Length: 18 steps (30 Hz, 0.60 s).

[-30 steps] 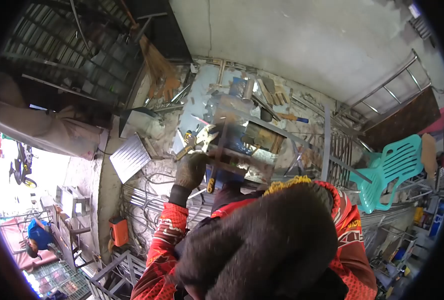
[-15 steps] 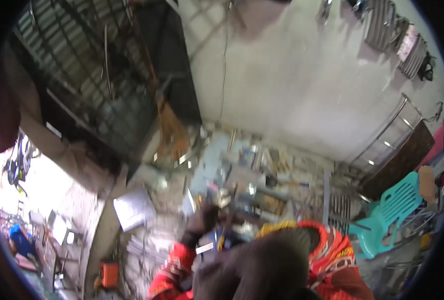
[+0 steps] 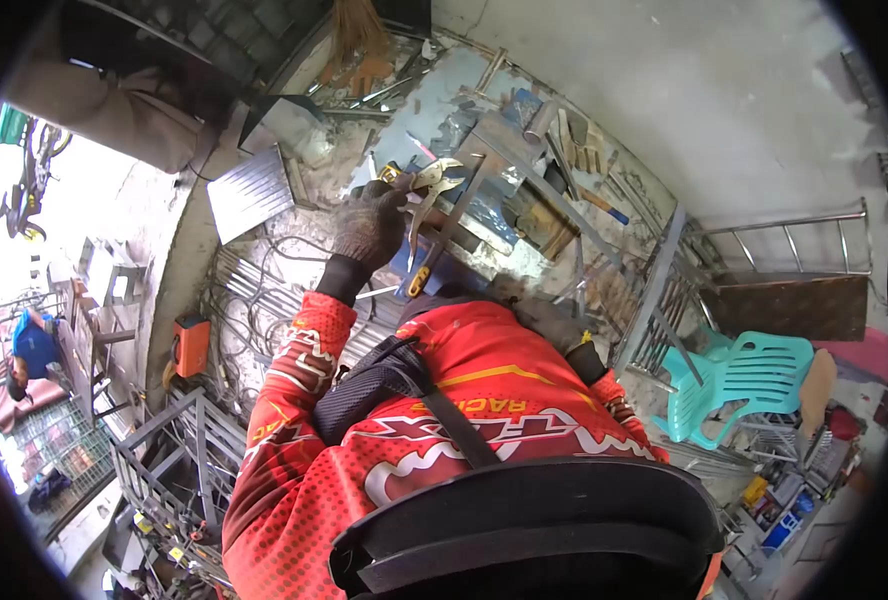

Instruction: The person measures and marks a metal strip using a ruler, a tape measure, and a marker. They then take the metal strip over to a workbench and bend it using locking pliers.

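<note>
My left hand (image 3: 366, 228), in a dark knit glove, is raised at the upper left of my body. Its fingers are closed around silver locking pliers (image 3: 432, 182), whose jaws point right. Close by, a flat metal bar (image 3: 456, 222) slants down toward a yellow-and-black tool (image 3: 419, 281). A small yellow item (image 3: 391, 172) shows just above the glove; I cannot make out its kind. My right hand (image 3: 556, 322), also gloved, is low beside my torso near the metal pieces. Its fingers are partly hidden and blend into the background.
Grey metal bars (image 3: 549, 195) and a hammer-like tool with a blue-tipped handle (image 3: 604, 205) lie ahead. A barred metal frame (image 3: 654, 290) and a turquoise plastic chair (image 3: 754, 380) stand right. Leftward are a ribbed metal sheet (image 3: 251, 195), cables and an orange box (image 3: 191, 345).
The view has tilted down and grown sharper, showing more of my torso. My left hand appears higher in the picture, with the locking pliers now clear. My right hand has come partly into view.
</note>
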Motion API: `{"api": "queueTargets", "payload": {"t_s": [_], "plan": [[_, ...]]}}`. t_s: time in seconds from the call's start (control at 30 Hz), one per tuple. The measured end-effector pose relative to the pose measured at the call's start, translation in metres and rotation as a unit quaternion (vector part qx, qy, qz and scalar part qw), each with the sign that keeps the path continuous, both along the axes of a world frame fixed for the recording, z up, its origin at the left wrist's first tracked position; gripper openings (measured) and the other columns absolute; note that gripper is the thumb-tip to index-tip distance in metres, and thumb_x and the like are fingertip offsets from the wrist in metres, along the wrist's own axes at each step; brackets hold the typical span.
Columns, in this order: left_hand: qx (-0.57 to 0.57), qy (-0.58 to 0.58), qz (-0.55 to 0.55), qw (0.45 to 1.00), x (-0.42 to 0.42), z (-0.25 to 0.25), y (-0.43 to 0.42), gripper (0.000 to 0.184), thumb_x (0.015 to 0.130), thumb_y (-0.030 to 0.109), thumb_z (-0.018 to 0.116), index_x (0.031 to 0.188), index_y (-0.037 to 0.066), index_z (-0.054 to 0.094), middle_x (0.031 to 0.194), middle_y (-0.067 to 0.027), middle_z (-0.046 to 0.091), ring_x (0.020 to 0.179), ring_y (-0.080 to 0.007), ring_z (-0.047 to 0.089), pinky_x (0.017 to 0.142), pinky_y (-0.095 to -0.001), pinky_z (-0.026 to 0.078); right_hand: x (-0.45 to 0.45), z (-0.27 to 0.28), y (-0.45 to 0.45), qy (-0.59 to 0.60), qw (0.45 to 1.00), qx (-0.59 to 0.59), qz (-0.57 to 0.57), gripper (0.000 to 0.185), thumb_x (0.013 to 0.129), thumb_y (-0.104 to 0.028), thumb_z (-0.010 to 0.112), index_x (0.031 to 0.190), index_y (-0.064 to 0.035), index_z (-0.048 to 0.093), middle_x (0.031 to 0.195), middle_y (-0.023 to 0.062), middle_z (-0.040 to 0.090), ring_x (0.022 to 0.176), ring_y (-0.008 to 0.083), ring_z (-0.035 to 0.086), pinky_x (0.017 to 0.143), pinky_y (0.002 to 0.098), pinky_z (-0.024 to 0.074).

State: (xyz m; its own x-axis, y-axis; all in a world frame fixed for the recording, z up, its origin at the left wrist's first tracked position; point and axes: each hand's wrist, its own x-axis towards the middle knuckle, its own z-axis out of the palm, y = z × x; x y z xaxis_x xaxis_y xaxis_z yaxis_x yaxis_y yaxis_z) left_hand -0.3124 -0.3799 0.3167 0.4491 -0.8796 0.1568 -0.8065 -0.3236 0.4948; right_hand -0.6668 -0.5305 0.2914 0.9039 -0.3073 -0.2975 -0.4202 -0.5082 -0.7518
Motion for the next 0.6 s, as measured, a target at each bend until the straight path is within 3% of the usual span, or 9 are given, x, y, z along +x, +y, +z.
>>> {"api": "queueTargets", "payload": {"t_s": [0.03, 0.13, 0.17, 0.27, 0.37, 0.43, 0.47, 0.57, 0.6], "plan": [[0.009, -0.033, 0.006, 0.999, -0.003, 0.006, -0.01, 0.044, 0.078, 0.011, 0.068, 0.122, 0.016, 0.068, 0.113, -0.0127, 0.066, 0.104, -0.0411, 0.062, 0.088, -0.0524, 0.051, -0.013, -0.029, -0.004, -0.035, 0.999, 0.018, -0.004, 0.027, 0.096, -0.031, 0.062, 0.106, -0.0073, 0.069, 0.101, 0.02, 0.07, 0.09, 0.0414, 0.068, 0.08, 0.0497, 0.054], [0.062, -0.058, 0.016, 0.996, -0.006, 0.008, -0.032, 0.056, 0.077, 0.023, 0.076, 0.132, 0.016, 0.063, 0.122, -0.0139, 0.063, 0.108, -0.0404, 0.063, 0.091, -0.0526, 0.051, 0.005, 0.021, -0.027, 0.067, 0.997, -0.036, -0.026, 0.027, 0.099, -0.031, 0.06, 0.106, -0.0062, 0.068, 0.097, 0.0209, 0.07, 0.086, 0.0428, 0.068, 0.077, 0.05, 0.0539], [0.066, -0.061, 0.012, 0.996, -0.011, 0.012, -0.04, 0.056, 0.077, 0.023, 0.076, 0.132, 0.016, 0.063, 0.122, -0.0139, 0.063, 0.108, -0.0404, 0.063, 0.091, -0.0526, 0.051, 0.008, 0.023, -0.032, 0.035, 0.997, -0.037, -0.066, 0.025, 0.099, -0.029, 0.06, 0.107, -0.0059, 0.068, 0.095, 0.0214, 0.07, 0.085, 0.0426, 0.068, 0.076, 0.049, 0.0537], [0.29, -0.006, 0.052, 0.956, -0.013, 0.011, -0.06, 0.095, 0.071, 0.046, 0.087, 0.152, 0.019, 0.045, 0.14, -0.0176, 0.054, 0.121, -0.0396, 0.061, 0.098, -0.0543, 0.05, 0.009, 0.022, -0.054, 0.033, 0.99, -0.024, -0.133, 0.021, 0.097, -0.023, 0.063, 0.108, -0.0052, 0.067, 0.093, 0.0199, 0.069, 0.08, 0.0371, 0.068, 0.073, 0.0447, 0.0533], [0.297, -0.025, 0.071, 0.952, -0.014, 0.006, -0.066, 0.099, 0.068, 0.045, 0.09, 0.152, 0.018, 0.045, 0.142, -0.0186, 0.053, 0.122, -0.042, 0.06, 0.099, -0.0551, 0.05, 0.009, 0.024, -0.062, 0.026, 0.988, -0.044, -0.145, 0.02, 0.095, -0.018, 0.065, 0.109, -0.0043, 0.067, 0.093, 0.0168, 0.069, 0.079, 0.0287, 0.068, 0.072, 0.0398, 0.053], [0.303, -0.022, 0.075, 0.95, -0.013, 0.002, -0.072, 0.099, 0.067, 0.045, 0.09, 0.151, 0.018, 0.045, 0.142, -0.0189, 0.053, 0.123, -0.0422, 0.06, 0.098, -0.0555, 0.05, 0.007, 0.033, -0.06, 0.036, 0.99, -0.029, -0.135, 0.021, 0.094, -0.019, 0.066, 0.109, -0.0038, 0.067, 0.092, 0.0182, 0.069, 0.082, 0.0307, 0.068, 0.073, 0.0405, 0.0533], [0.308, -0.016, 0.082, 0.948, -0.013, 0.002, -0.075, 0.099, 0.066, 0.045, 0.091, 0.151, 0.018, 0.046, 0.142, -0.0192, 0.053, 0.123, -0.0423, 0.06, 0.097, -0.0559, 0.051, 0.008, 0.039, -0.058, 0.04, 0.993, 0.004, -0.114, 0.035, 0.097, -0.028, 0.059, 0.125, -0.0086, 0.067, 0.111, 0.0233, 0.072, 0.1, 0.0418, 0.07, 0.088, 0.0482, 0.055], [0.336, -0.031, 0.098, 0.936, -0.016, 0.006, -0.082, 0.098, 0.064, 0.045, 0.091, 0.148, 0.017, 0.048, 0.141, -0.02, 0.053, 0.124, -0.0432, 0.059, 0.097, -0.057, 0.051, -0.002, 0.015, -0.054, 0.143, 0.989, -0.043, -0.02, 0.036, 0.096, -0.032, 0.06, 0.123, -0.0088, 0.067, 0.107, 0.0233, 0.072, 0.098, 0.0429, 0.069, 0.087, 0.0497, 0.055], [0.339, -0.019, 0.117, 0.933, -0.015, 0.012, -0.082, 0.095, 0.065, 0.042, 0.09, 0.146, 0.016, 0.049, 0.139, -0.0202, 0.053, 0.123, -0.0424, 0.061, 0.096, -0.0562, 0.053, -0.004, 0.005, -0.051, 0.124, 0.991, -0.045, -0.009, 0.031, 0.092, -0.031, 0.065, 0.11, -0.0053, 0.068, 0.095, 0.0222, 0.07, 0.091, 0.0409, 0.07, 0.08, 0.0481, 0.0542]]}}
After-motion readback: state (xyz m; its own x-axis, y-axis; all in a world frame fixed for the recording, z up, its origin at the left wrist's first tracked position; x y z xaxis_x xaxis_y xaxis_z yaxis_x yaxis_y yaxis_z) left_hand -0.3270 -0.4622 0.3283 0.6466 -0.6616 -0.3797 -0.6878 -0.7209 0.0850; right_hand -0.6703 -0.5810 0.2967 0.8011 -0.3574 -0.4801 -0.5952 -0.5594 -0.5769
